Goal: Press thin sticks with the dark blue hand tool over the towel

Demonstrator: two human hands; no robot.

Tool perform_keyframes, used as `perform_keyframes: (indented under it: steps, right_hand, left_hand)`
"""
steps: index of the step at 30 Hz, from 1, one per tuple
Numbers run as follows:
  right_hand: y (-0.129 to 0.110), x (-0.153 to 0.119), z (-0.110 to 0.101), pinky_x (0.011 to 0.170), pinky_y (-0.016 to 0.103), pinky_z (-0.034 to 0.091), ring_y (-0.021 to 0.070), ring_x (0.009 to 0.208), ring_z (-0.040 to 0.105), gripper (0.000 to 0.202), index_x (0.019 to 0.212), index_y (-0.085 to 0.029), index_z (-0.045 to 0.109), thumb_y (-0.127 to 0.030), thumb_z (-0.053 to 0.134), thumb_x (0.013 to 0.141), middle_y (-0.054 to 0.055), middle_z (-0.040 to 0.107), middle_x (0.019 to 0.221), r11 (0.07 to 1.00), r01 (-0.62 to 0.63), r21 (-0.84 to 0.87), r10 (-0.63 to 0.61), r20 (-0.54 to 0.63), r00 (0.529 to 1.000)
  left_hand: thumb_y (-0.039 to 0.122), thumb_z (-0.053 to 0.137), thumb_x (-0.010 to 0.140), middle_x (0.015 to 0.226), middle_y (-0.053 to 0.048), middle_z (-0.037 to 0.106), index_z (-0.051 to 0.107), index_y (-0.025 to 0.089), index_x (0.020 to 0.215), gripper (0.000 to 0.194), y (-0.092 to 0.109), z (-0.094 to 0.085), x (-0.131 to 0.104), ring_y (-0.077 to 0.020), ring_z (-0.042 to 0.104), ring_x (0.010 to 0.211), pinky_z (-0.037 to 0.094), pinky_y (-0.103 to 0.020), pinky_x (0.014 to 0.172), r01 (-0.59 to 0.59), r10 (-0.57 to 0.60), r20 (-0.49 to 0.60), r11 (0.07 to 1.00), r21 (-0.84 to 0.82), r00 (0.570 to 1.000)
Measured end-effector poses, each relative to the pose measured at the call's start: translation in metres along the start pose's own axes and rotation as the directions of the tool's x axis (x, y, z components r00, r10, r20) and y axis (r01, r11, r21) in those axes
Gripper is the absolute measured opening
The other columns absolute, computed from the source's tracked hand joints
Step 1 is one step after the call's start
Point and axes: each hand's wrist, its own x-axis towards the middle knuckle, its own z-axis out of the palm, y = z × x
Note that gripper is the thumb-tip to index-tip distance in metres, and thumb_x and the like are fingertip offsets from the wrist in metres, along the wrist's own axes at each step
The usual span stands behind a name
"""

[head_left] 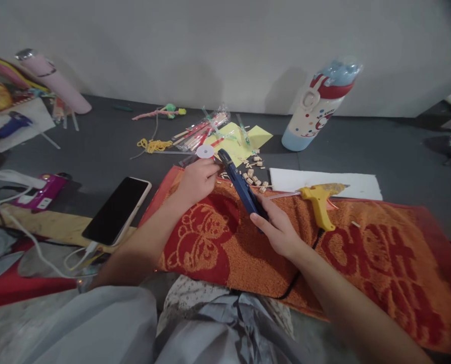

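Note:
My right hand (280,227) is closed around the lower end of a long dark blue hand tool (238,184), its exact kind unclear. The tool slants up and left over the orange towel (256,263). Close to its upper end is my left hand (198,179), its fingers curled in a pinch; whatever they hold is hidden. A white spool (205,151) shows just beyond those fingers. Small cut wooden pieces (251,178) lie scattered past the tool, beside yellow paper (236,144).
A yellow glue gun (320,202) rests on the towel against a white board (335,183). A patterned bottle (318,108) stands behind. To the left are a phone (117,210) on a cable, a purple power strip (43,192), yellow string (155,145) and a pink flask (54,81).

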Motion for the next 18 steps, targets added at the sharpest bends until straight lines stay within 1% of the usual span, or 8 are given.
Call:
perform_keyframes:
  steps: [3,5,9,11,13,16,17,18]
  right_hand:
    - [0.0,0.001,0.0,0.108,0.05,0.04,0.0312,0.125,0.055,0.057,0.137,-0.021,0.05,-0.056,0.048,0.091,0.012,0.062,0.133,1.0,-0.011,0.008,0.011,-0.012,1.0]
    - [-0.001,0.002,0.002,0.108,0.05,0.039,0.0312,0.126,0.054,0.058,0.137,-0.021,0.05,-0.056,0.049,0.091,0.013,0.061,0.135,0.999,-0.018,0.026,0.019,-0.025,1.0]
    - [-0.001,0.004,0.005,0.11,0.05,0.037,0.0309,0.127,0.053,0.059,0.137,-0.021,0.05,-0.057,0.048,0.09,0.012,0.06,0.137,0.997,-0.02,0.068,0.025,-0.072,0.997]
    - [-0.001,0.004,0.007,0.11,0.05,0.037,0.0306,0.128,0.053,0.059,0.137,-0.022,0.051,-0.058,0.049,0.09,0.011,0.059,0.137,0.996,-0.009,0.089,0.017,-0.088,0.996]
    - [-0.001,0.004,0.009,0.11,0.05,0.037,0.0305,0.128,0.053,0.059,0.136,-0.022,0.052,-0.058,0.05,0.089,0.011,0.059,0.137,0.995,-0.005,0.103,0.015,-0.094,0.995]
    - [-0.001,0.005,0.011,0.109,0.05,0.038,0.031,0.126,0.053,0.061,0.134,-0.022,0.053,-0.061,0.05,0.088,0.012,0.06,0.135,0.991,-0.027,0.131,0.043,-0.124,0.991]
    - [0.0,0.006,0.011,0.107,0.05,0.04,0.0311,0.124,0.055,0.061,0.134,-0.022,0.053,-0.062,0.05,0.087,0.012,0.061,0.134,0.988,-0.039,0.148,0.06,-0.139,0.988]
    - [0.0,0.007,0.012,0.104,0.049,0.043,0.0308,0.119,0.058,0.062,0.133,-0.021,0.053,-0.062,0.049,0.087,0.012,0.062,0.131,0.984,-0.056,0.17,0.082,-0.15,0.985]
  left_hand:
    - [0.01,0.043,0.086,0.073,-0.006,0.062,0.064,0.018,0.071,0.027,0.003,0.002,-0.001,-0.0182,0.06,0.077,0.045,-0.029,0.069,0.004,-0.004,-0.018,1.0,0.025,1.0]
    - [0.012,0.043,0.088,0.076,-0.006,0.063,0.063,0.018,0.073,0.026,0.008,0.001,-0.002,-0.0185,0.059,0.08,0.046,-0.03,0.071,0.034,-0.032,-0.034,0.997,0.069,0.999]
    - [0.027,0.046,0.094,0.094,-0.01,0.066,0.062,0.016,0.091,0.019,0.022,-0.003,-0.004,-0.0209,0.059,0.091,0.046,-0.033,0.081,0.09,-0.074,-0.134,0.988,0.123,0.988]
    - [0.035,0.045,0.096,0.09,-0.009,0.064,0.059,0.017,0.091,0.023,0.029,-0.006,-0.005,-0.0204,0.059,0.088,0.046,-0.033,0.08,0.125,-0.105,-0.163,0.985,0.116,0.981]
    - [0.036,0.042,0.096,0.086,-0.009,0.063,0.056,0.017,0.09,0.024,0.034,-0.01,-0.006,-0.02,0.058,0.086,0.046,-0.033,0.078,0.154,-0.13,-0.195,0.981,0.114,0.972]
    - [0.034,0.044,0.095,0.096,-0.013,0.062,0.055,0.016,0.095,0.021,0.043,-0.016,-0.008,-0.0236,0.057,0.097,0.045,-0.037,0.086,0.148,-0.113,-0.269,0.983,0.112,0.956]
    - [0.034,0.044,0.094,0.097,-0.013,0.061,0.055,0.016,0.093,0.021,0.046,-0.017,-0.009,-0.0246,0.057,0.099,0.045,-0.038,0.087,0.136,-0.107,-0.265,0.986,0.094,0.958]
    - [0.035,0.043,0.094,0.092,-0.013,0.062,0.055,0.017,0.087,0.023,0.05,-0.017,-0.01,-0.0247,0.058,0.096,0.045,-0.039,0.085,0.126,-0.111,-0.225,0.991,0.054,0.968]
